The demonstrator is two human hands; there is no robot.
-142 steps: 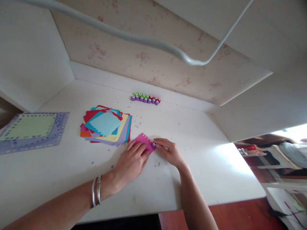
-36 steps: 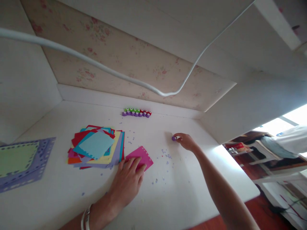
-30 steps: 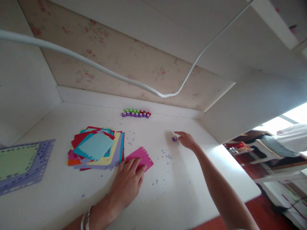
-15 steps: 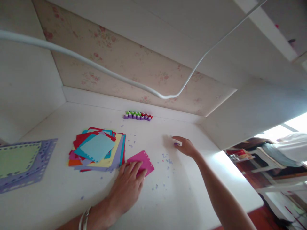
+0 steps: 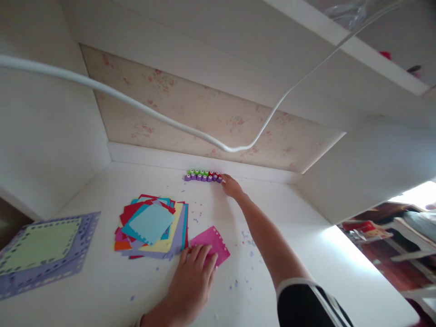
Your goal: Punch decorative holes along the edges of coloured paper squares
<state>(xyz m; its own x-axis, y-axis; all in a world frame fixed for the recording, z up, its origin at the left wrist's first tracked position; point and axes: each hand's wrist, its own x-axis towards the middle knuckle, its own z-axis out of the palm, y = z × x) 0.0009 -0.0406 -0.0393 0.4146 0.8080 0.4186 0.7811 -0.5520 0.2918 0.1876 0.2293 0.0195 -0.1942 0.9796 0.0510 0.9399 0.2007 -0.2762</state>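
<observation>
My left hand [image 5: 193,283] lies on the table with fingers flat over the near left part of a pink sheet of paper [image 5: 218,241]. Small notches and holes run along that sheet's upper right edge. My right hand [image 5: 232,185] reaches to the back of the table, its fingers closed at the right end of a double row of small craft punches [image 5: 204,178]. The punches are purple in front, green and red behind. A little white shows at my right fingertips, on the small purple punch they hold; most of it is hidden.
A pile of coloured paper [image 5: 151,222] lies left of the pink sheet. Farther left are purple and pale green sheets [image 5: 47,245] with punched borders. Tiny paper bits [image 5: 250,238] are scattered about. A white cable [image 5: 163,116] hangs across the view, before the flowered back wall.
My right hand has moved left and away from me, carrying the purple punch to the row's right end. My left hand stays on the pink sheet. The camera view has shifted.
</observation>
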